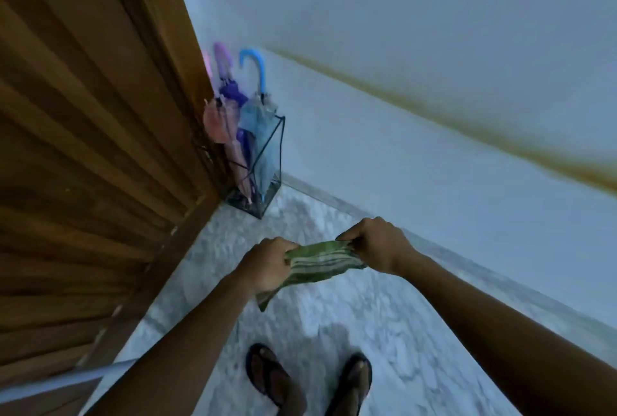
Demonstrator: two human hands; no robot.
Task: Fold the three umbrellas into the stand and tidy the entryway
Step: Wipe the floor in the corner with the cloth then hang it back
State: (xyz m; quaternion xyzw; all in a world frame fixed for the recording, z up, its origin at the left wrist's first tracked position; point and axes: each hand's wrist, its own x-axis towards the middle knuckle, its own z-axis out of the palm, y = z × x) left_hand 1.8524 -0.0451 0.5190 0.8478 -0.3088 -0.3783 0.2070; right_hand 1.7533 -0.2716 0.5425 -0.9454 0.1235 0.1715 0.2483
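Note:
A black wire umbrella stand sits in the corner where the wooden door meets the wall. Three folded umbrellas stand in it: a pink one, a purple one and a light blue one with a curved blue handle. In front of me I stretch a green striped cloth between both hands. My left hand grips its left end and my right hand grips its right end. One corner of the cloth hangs down below my left hand.
A brown wooden door fills the left side. A pale wall with a blurred brown stripe runs along the right. The floor is grey marble. My two feet in dark sandals stand at the bottom.

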